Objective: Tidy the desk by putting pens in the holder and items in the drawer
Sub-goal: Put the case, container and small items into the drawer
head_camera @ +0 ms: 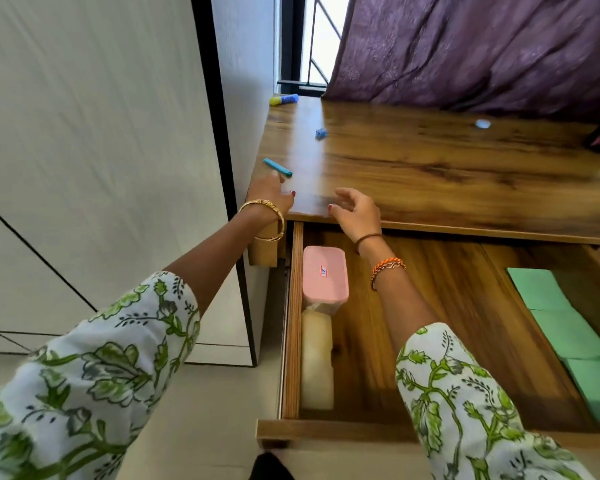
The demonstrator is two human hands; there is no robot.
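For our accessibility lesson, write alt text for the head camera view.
A person's left hand reaches toward a teal marker on a wooden desk, right hand open at its front edge. Below, the open drawer holds a pink box.

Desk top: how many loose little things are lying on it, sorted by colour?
Teal or blue: 2, a teal stick and a small blue piece
Blue and yellow: 1, a tube
Pale, round: 1, a small disc
Total: 4
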